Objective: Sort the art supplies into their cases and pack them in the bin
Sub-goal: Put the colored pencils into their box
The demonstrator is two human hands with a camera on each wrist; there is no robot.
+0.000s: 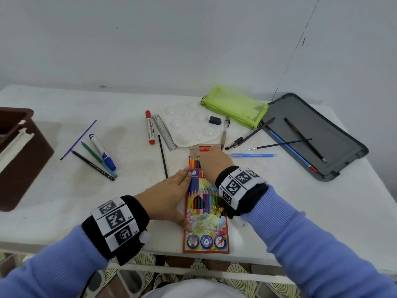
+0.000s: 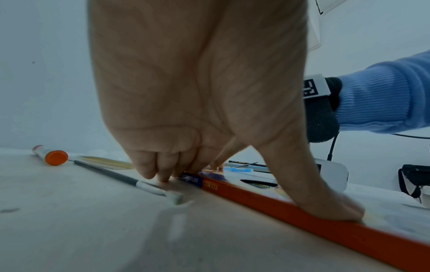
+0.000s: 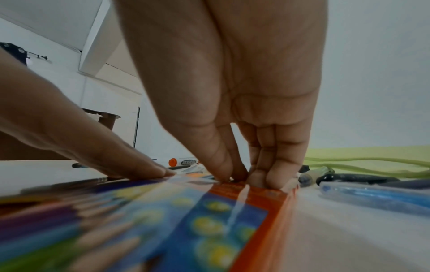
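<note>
The pencil box (image 1: 206, 214) lies flat at the near edge of the desk (image 1: 64, 201), its flap open at the far end and a few pencil tips (image 1: 194, 161) poking out at 12 o'clock. The left hand (image 1: 169, 194) steadies the box from 9 o'clock: fingers straight along its left edge, thumb pressed on the top face nearer the person. The right hand (image 1: 214, 162) sits at the open mouth; in the right wrist view its thumb and fingertips are bunched down at the box's end, but I cannot tell whether they pinch anything. A brown bin (image 1: 19, 155) stands at the desk's 9 o'clock edge, a green pouch (image 1: 234, 105) at 1 o'clock, a grey case (image 1: 318, 136) open at 2 o'clock. Loose markers, pens and brushes lie scattered between them.
</note>
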